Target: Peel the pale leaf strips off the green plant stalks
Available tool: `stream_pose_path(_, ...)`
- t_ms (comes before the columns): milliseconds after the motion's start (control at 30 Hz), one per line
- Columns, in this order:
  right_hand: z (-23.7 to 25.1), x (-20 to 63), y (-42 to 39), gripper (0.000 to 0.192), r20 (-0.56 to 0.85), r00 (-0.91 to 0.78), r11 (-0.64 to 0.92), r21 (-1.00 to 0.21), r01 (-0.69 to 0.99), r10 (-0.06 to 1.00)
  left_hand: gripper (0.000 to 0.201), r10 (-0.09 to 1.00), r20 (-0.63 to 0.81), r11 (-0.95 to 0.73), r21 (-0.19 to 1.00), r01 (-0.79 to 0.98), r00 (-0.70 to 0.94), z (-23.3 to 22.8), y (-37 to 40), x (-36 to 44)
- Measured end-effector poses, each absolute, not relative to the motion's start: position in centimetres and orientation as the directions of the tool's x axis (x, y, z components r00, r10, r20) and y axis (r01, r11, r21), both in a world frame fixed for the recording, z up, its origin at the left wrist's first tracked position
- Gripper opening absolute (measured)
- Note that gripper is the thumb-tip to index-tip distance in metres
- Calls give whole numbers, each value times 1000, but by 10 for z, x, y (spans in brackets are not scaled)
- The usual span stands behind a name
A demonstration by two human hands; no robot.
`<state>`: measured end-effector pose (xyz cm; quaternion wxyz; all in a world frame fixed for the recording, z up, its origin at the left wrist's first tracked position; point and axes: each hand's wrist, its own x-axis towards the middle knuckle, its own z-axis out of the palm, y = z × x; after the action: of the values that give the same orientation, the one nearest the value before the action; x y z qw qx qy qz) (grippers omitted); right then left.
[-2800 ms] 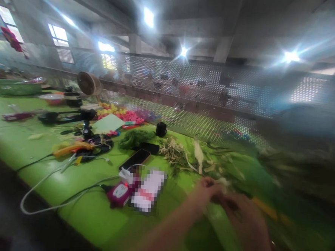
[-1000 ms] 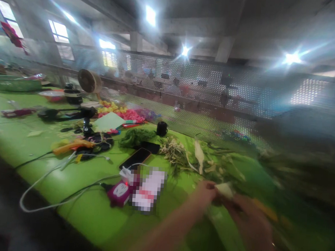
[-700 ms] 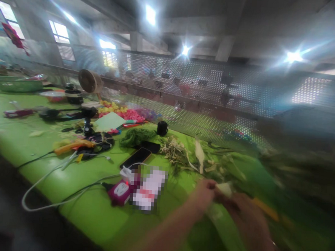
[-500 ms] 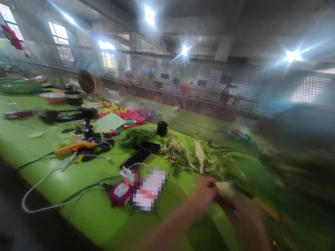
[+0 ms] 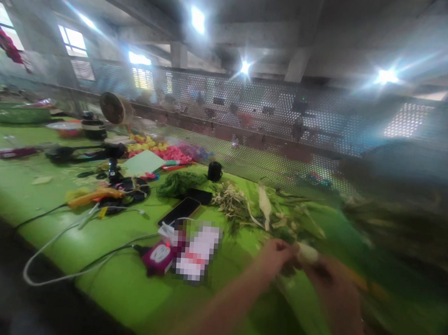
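Low on the right, my left hand point(image 5: 278, 258) has its fingertips pinched at the near end of a pale, husk-like piece point(image 5: 307, 252). My right hand point(image 5: 331, 277) closes around the other side of it, blurred by motion, so its exact grip is hard to see. Just beyond the hands lies a heap of dry, pale plant strips point(image 5: 232, 202). One wider pale husk point(image 5: 265, 208) lies across the strips.
A phone point(image 5: 179, 213), a purple tissue pack point(image 5: 161, 257) and a pixelated item point(image 5: 199, 252) lie left of the hands. Farther left are cables, an orange-handled tool point(image 5: 96, 197), green fibre point(image 5: 181, 183) and a small fan point(image 5: 115, 109). Perforated panel point(image 5: 227, 107) borders the table's back.
My hands have shifted slightly, and the pale piece looks turned and rounder between the fingers. The whole view has moved a little, with the table things slightly farther left.
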<state>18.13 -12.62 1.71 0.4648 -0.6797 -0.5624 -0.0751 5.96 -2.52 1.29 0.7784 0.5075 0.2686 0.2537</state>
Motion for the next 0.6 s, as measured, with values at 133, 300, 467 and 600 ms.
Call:
stream_pose_path(133, 21, 179, -127, 17, 635, 359, 96, -567, 818, 684, 43, 640, -152, 348, 931, -108, 754, 13, -28, 60)
stream_pose_path(300, 21, 178, -126, 23, 565, 380, 78, -624, 777, 732, 41, 690, -108, 316, 934, -164, 716, 14, -28, 63)
stream_pose_path(467, 21, 180, -128, 22, 501, 448, -22, -648, 761, 740, 40, 659, -80, 257, 958, -125, 748, 17, -29, 60)
stream_pose_path(600, 23, 179, -129, 18, 509, 464, -31, -650, 760, 725, 31, 651, -65, 234, 965, -118, 756, 17, -30, 59)
